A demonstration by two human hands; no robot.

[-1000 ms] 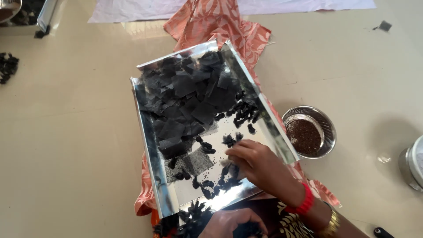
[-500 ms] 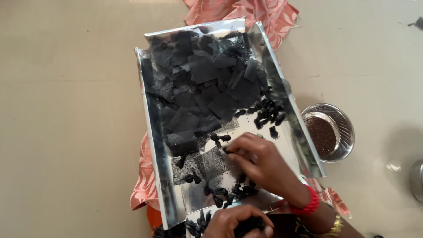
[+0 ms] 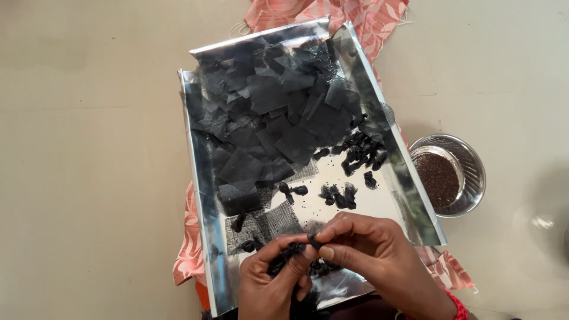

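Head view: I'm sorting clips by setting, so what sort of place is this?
Probably a home floor used for handwork: a shiny tray of black net squares lies on patterned cloth, beside a steel bowl of dark seeds.

A small black net bundle (image 3: 312,240) is pinched between the fingertips of both hands, gathered and twisted into a tight knot at its top. Its loose, crumpled end trails down and left into the left hand (image 3: 274,283), which curls around it from below. The right hand (image 3: 373,255) grips the knotted tip with thumb and forefinger, just touching the left fingers. The bundle is held just above the near end of the tray (image 3: 201,195), dark and matte against the shiny metal, with its lower part hidden behind the fingers.
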